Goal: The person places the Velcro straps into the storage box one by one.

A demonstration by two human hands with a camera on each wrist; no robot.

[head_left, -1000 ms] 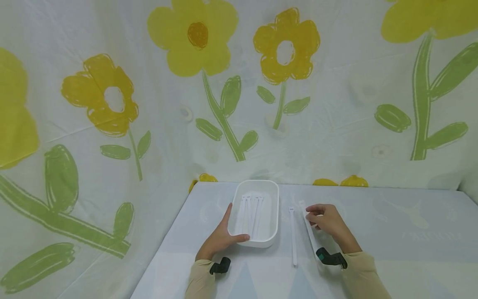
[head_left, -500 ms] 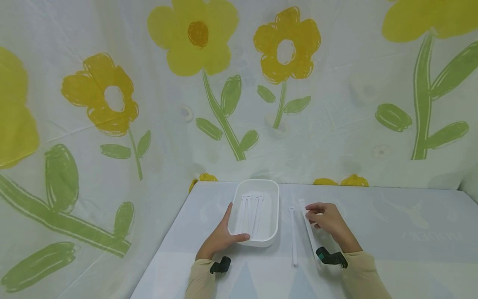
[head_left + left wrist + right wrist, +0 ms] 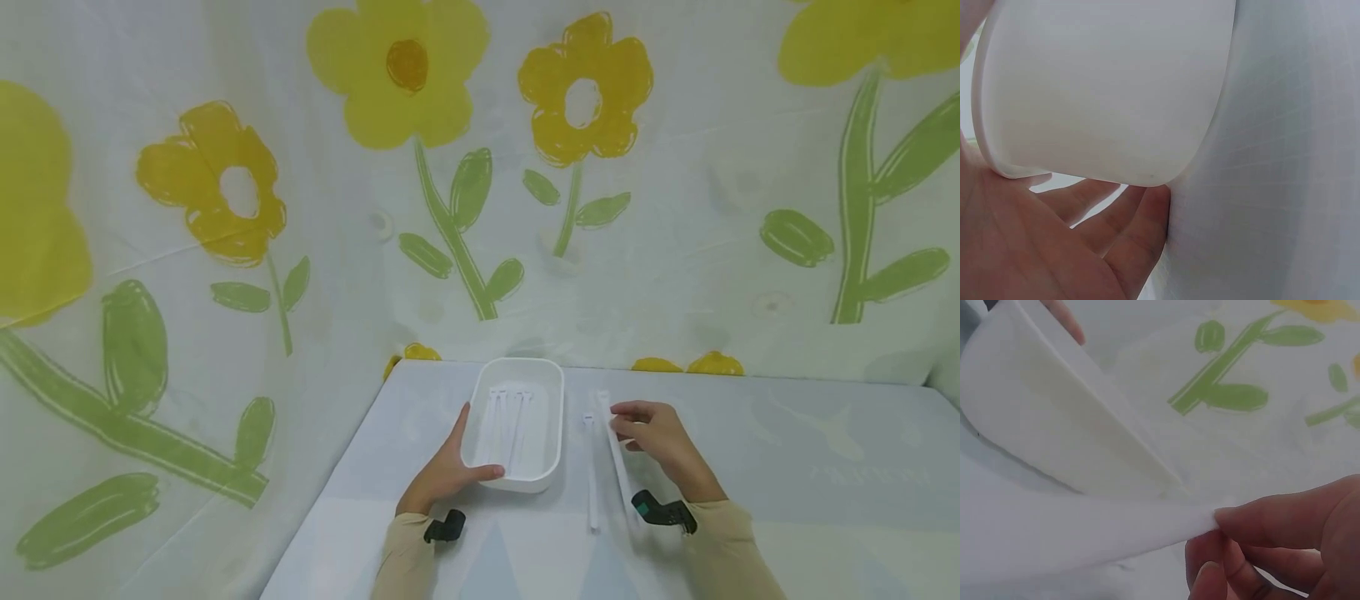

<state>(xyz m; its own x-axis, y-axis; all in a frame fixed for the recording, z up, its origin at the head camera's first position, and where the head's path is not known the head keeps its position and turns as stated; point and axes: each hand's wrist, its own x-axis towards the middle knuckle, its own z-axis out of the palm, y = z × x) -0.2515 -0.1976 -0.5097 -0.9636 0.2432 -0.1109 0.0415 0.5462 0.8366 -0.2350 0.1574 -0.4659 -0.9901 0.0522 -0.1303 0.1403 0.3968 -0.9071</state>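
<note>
In the head view, a white rectangular tub (image 3: 551, 442) stands on the table with several slim white sticks (image 3: 495, 425) inside, each with a small flat head at its far end. My left hand (image 3: 446, 477) holds the tub at its near left corner, thumb over the rim and fingers along the outer wall (image 3: 1104, 119). My right hand (image 3: 660, 433) pinches another long white stick (image 3: 617, 454) between thumb and fingertips; close up in the right wrist view, this white piece (image 3: 1104, 534) is blurred. One more white stick (image 3: 592, 475) lies between the tub and my right hand.
The pale table (image 3: 825, 467) has its back edge close behind the tub. Behind and to the left hangs a white curtain (image 3: 675, 275) printed with yellow flowers. A black wrist camera (image 3: 663, 510) sits on my right wrist.
My right hand and the stick it pinches have shifted slightly left and away from me. The left hand keeps its hold on the tub. The head view has shifted a little.
</note>
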